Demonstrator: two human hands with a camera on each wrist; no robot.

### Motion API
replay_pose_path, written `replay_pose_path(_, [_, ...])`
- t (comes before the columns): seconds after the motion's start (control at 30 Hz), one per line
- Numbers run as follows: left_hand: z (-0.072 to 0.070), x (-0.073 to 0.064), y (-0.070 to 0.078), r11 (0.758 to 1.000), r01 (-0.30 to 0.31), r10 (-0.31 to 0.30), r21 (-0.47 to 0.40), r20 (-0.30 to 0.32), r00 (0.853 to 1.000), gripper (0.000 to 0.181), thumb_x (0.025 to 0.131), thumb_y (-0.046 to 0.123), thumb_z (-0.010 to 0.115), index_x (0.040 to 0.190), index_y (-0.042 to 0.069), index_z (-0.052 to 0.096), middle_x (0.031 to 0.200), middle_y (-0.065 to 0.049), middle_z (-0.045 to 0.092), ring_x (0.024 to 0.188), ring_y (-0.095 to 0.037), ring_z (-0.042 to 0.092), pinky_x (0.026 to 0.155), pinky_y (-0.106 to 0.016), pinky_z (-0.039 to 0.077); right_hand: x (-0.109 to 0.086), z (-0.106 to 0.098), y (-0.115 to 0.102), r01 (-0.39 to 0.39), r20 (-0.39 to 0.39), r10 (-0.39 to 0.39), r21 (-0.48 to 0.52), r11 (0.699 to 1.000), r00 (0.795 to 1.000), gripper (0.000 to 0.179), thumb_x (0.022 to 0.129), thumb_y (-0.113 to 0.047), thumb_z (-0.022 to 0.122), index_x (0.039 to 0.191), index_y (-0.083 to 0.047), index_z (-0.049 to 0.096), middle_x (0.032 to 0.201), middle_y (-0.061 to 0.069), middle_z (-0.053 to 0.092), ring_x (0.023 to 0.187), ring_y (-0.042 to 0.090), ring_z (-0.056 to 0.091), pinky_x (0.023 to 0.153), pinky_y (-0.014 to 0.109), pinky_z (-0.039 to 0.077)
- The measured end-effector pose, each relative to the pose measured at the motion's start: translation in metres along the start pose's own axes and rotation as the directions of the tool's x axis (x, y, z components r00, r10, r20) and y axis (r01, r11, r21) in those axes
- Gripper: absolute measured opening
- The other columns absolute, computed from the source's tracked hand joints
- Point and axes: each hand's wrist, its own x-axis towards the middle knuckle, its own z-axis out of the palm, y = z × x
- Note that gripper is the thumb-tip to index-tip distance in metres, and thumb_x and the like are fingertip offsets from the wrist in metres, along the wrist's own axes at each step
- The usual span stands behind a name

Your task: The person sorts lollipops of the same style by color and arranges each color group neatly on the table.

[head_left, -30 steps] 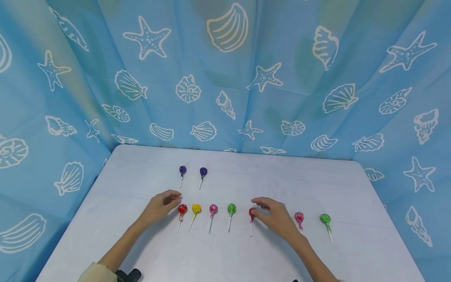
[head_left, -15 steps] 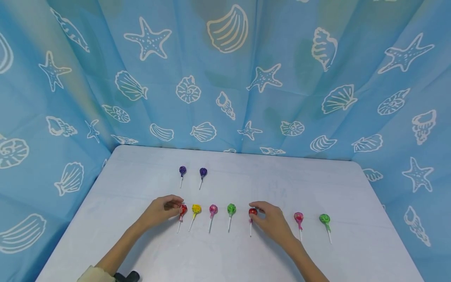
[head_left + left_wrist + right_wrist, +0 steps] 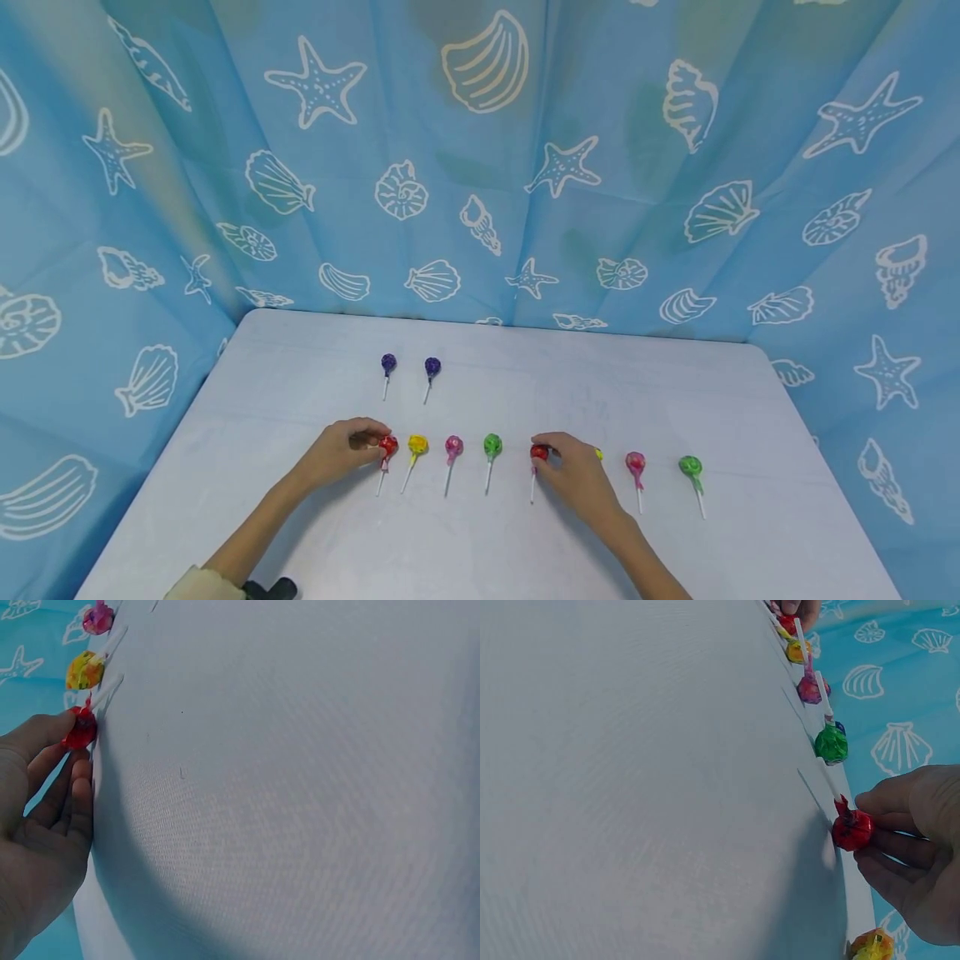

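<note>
My left hand (image 3: 339,452) pinches the round head of a red lollipop (image 3: 387,445) at the left end of a row; in the left wrist view thumb and fingers meet around this wrapped red head (image 3: 80,729). My right hand (image 3: 583,477) pinches a second red lollipop (image 3: 538,452) by its head, which shows well in the right wrist view as a shiny red ball (image 3: 853,829). Both sticks point toward the near side. Between the hands lie a yellow lollipop (image 3: 417,444), a pink lollipop (image 3: 453,447) and a green lollipop (image 3: 492,446).
Right of my right hand are another yellow lollipop (image 3: 598,454), mostly hidden by it, a pink lollipop (image 3: 636,462) and a green lollipop (image 3: 691,467). Two purple lollipops (image 3: 432,367) lie farther back on the white table (image 3: 480,550). A blue shell-print curtain (image 3: 480,167) rises behind.
My left hand has come down onto the left red lollipop's head and now pinches it. My right hand has shifted slightly toward the near side, staying at the other red lollipop.
</note>
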Motion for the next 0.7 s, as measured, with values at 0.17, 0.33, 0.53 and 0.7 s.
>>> replay_pose_path(0.17, [0.0, -0.001, 0.0, 1.0, -0.01, 0.01, 0.002, -0.002, 1.0, 0.025, 0.089, 0.01, 0.073, 0.114, 0.006, 0.071, 0.102, 0.001, 0.067, 0.09, -0.016, 0.058, 0.081, -0.028, 0.052, 0.0, 0.002, -0.002, 0.006, -0.018, -0.007, -0.022, 1.0, 1.0, 0.027, 0.082, -0.004, 0.08, 0.109, -0.003, 0.072, 0.107, 0.009, 0.071, 0.104, 0.028, 0.067, 0.09, 0.043, 0.054])
replay_pose_path(0.33, [0.0, -0.002, 0.0, 1.0, -0.023, 0.023, 0.009, -0.007, 1.0, 0.029, 0.09, 0.011, 0.073, 0.118, 0.006, 0.071, 0.106, 0.0, 0.067, 0.091, -0.016, 0.057, 0.082, -0.026, 0.052, -0.001, 0.005, -0.003, 0.022, -0.048, -0.023, -0.027, 0.999, 0.999, 0.024, 0.083, -0.005, 0.08, 0.106, -0.004, 0.072, 0.105, 0.007, 0.071, 0.102, 0.025, 0.067, 0.091, 0.041, 0.054])
replay_pose_path(0.53, [-0.002, -0.003, 0.004, 0.999, -0.046, 0.046, -0.008, 0.0, 0.999, 0.03, 0.09, 0.012, 0.073, 0.118, 0.003, 0.071, 0.105, -0.003, 0.067, 0.091, -0.017, 0.057, 0.08, -0.027, 0.051, -0.005, 0.009, -0.005, 0.035, -0.087, -0.036, -0.014, 0.999, 0.996, 0.028, 0.081, -0.003, 0.082, 0.107, -0.005, 0.071, 0.106, 0.006, 0.069, 0.098, 0.022, 0.066, 0.089, 0.039, 0.055])
replay_pose_path(0.7, [-0.003, -0.004, 0.005, 0.999, -0.042, 0.042, -0.012, 0.001, 0.999, 0.029, 0.09, 0.011, 0.073, 0.118, 0.003, 0.071, 0.103, -0.002, 0.066, 0.09, -0.017, 0.057, 0.079, -0.028, 0.051, -0.007, 0.012, -0.007, -0.003, -0.085, 0.001, -0.026, 1.0, 0.996, 0.031, 0.081, -0.005, 0.082, 0.109, -0.008, 0.071, 0.108, 0.005, 0.069, 0.099, 0.02, 0.065, 0.091, 0.037, 0.054])
